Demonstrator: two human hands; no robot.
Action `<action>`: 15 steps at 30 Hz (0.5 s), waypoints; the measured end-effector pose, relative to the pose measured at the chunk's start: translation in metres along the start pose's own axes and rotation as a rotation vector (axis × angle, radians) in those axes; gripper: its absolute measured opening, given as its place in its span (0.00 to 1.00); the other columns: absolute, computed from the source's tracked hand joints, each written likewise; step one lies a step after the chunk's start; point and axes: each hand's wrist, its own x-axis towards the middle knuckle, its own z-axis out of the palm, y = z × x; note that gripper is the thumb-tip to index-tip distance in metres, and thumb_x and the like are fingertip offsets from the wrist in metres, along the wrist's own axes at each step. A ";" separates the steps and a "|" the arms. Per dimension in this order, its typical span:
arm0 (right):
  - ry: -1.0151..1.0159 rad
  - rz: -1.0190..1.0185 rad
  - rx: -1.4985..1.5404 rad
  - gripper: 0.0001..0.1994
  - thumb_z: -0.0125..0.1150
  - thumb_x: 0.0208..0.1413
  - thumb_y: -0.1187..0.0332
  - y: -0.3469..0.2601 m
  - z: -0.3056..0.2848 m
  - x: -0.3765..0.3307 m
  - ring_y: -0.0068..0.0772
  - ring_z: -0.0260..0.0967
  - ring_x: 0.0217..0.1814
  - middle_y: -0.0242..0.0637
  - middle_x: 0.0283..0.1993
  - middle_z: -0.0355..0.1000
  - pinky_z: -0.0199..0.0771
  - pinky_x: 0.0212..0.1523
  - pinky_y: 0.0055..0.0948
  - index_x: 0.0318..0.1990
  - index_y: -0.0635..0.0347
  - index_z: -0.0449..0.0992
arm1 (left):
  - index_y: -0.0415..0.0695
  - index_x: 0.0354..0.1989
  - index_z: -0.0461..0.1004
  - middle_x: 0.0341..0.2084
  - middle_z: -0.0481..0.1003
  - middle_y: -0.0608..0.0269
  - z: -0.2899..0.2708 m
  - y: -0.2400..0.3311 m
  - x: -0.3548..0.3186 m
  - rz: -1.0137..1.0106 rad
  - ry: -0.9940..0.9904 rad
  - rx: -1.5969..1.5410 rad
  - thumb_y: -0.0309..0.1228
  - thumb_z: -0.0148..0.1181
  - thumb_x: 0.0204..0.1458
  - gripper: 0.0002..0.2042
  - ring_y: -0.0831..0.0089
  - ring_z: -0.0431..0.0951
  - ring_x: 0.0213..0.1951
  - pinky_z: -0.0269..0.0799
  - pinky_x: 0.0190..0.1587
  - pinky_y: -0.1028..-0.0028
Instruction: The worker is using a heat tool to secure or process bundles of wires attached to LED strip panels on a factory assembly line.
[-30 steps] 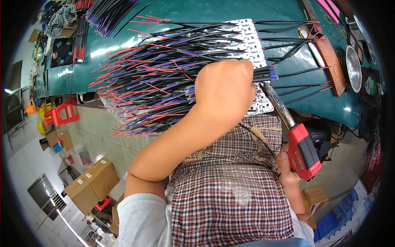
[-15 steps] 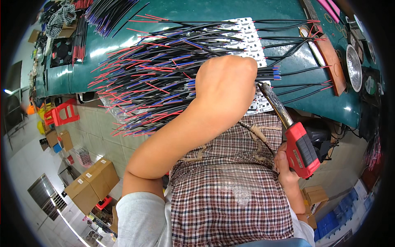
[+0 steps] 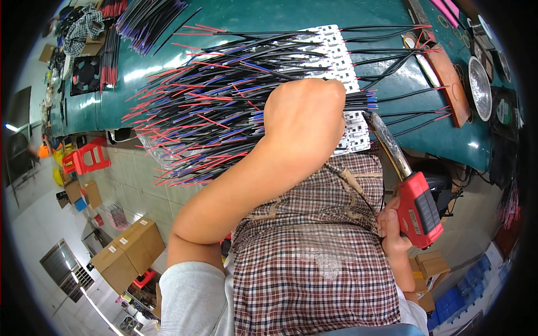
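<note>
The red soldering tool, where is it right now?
In the head view, the red soldering tool is at lower right in the right hand, its metal tip reaching the white strip beside the left hand.

Fanned red, blue and black wires [image 3: 224,106] and the white strip [image 3: 342,73] crowd the green table [image 3: 269,17] around the left hand [image 3: 305,115], while bare tabletop lies open beyond them.

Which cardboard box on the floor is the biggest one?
The large brown cardboard box at lower left, beside the left arm. The smaller boxes near the red stool are clearly smaller.
</note>
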 end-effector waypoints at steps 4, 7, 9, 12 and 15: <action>0.005 0.030 0.077 0.09 0.52 0.58 0.78 -0.006 0.001 0.001 0.18 0.63 0.25 0.32 0.28 0.67 0.66 0.27 0.21 0.47 0.67 0.70 | 0.37 0.28 0.74 0.22 0.76 0.49 0.000 -0.003 -0.001 0.019 -0.002 -0.042 0.31 0.62 0.46 0.09 0.51 0.78 0.28 0.72 0.33 0.59; 0.009 -0.111 0.015 0.02 0.48 0.62 0.77 -0.004 0.006 0.005 0.15 0.50 0.12 0.33 0.23 0.61 0.57 0.17 0.17 0.38 0.68 0.65 | 0.37 0.35 0.72 0.23 0.76 0.50 -0.009 0.001 -0.003 -0.063 -0.042 -0.209 0.34 0.58 0.52 0.11 0.51 0.78 0.28 0.71 0.33 0.60; 0.031 -0.105 0.022 0.02 0.48 0.61 0.77 -0.007 0.007 0.004 0.14 0.50 0.12 0.33 0.23 0.61 0.57 0.16 0.17 0.38 0.68 0.65 | 0.37 0.37 0.72 0.23 0.76 0.49 -0.010 -0.004 -0.003 -0.049 -0.058 -0.233 0.34 0.56 0.54 0.11 0.51 0.77 0.29 0.71 0.33 0.61; 0.041 -0.101 0.017 0.02 0.48 0.61 0.78 -0.004 0.004 0.001 0.14 0.50 0.12 0.34 0.23 0.61 0.57 0.16 0.17 0.38 0.69 0.65 | 0.37 0.38 0.71 0.22 0.75 0.49 -0.012 -0.007 -0.004 -0.069 -0.111 -0.306 0.34 0.52 0.58 0.11 0.52 0.77 0.29 0.69 0.33 0.61; 0.043 -0.111 0.013 0.02 0.48 0.61 0.78 -0.005 0.004 0.000 0.15 0.50 0.12 0.33 0.23 0.61 0.57 0.16 0.17 0.39 0.69 0.65 | 0.39 0.38 0.71 0.22 0.75 0.50 -0.015 -0.004 -0.008 -0.065 -0.007 -0.190 0.32 0.54 0.56 0.09 0.52 0.77 0.29 0.70 0.33 0.62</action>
